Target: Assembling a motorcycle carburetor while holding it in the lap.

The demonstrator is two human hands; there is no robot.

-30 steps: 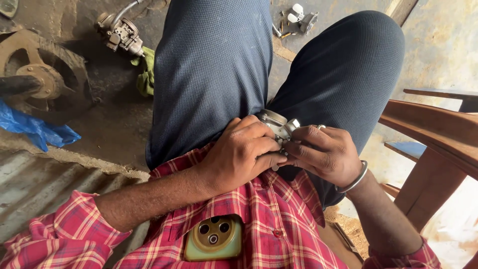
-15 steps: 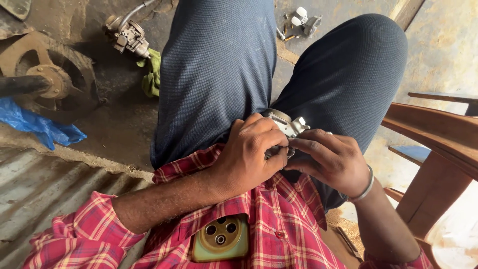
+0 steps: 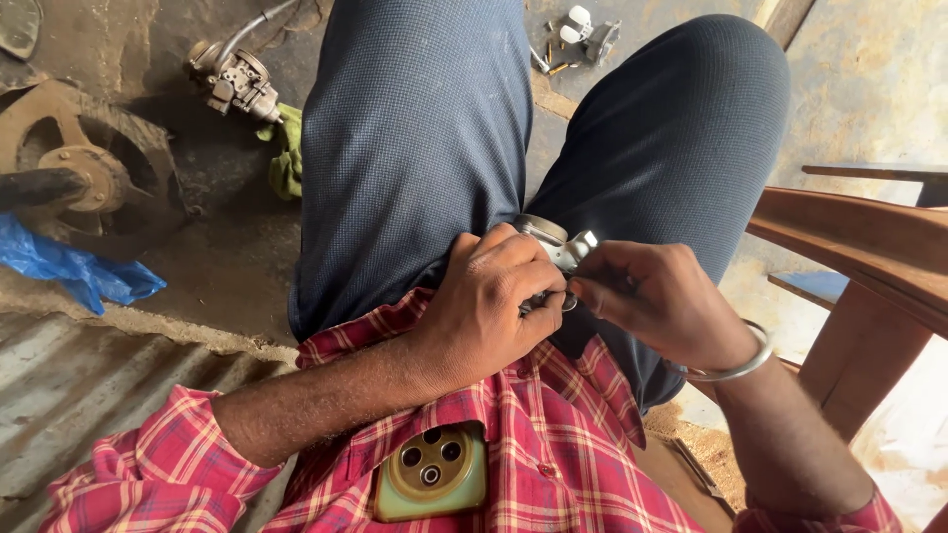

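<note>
Silver-grey cast-metal part [image 3: 555, 240] sits in my lap between the thighs. My left hand [image 3: 489, 306] is curled around it from the side, gripping. My right hand [image 3: 657, 301] pinches its near edge with fingertips [image 3: 583, 288]. A similar metal part with hose [image 3: 235, 79] lies on the floor, well apart.

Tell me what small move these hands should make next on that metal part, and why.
Probably keep the left hand clamped and let the right hand keep working: the small metal part sits over the lap, mostly hidden between both hands, so a loosened grip could drop it.
</note>
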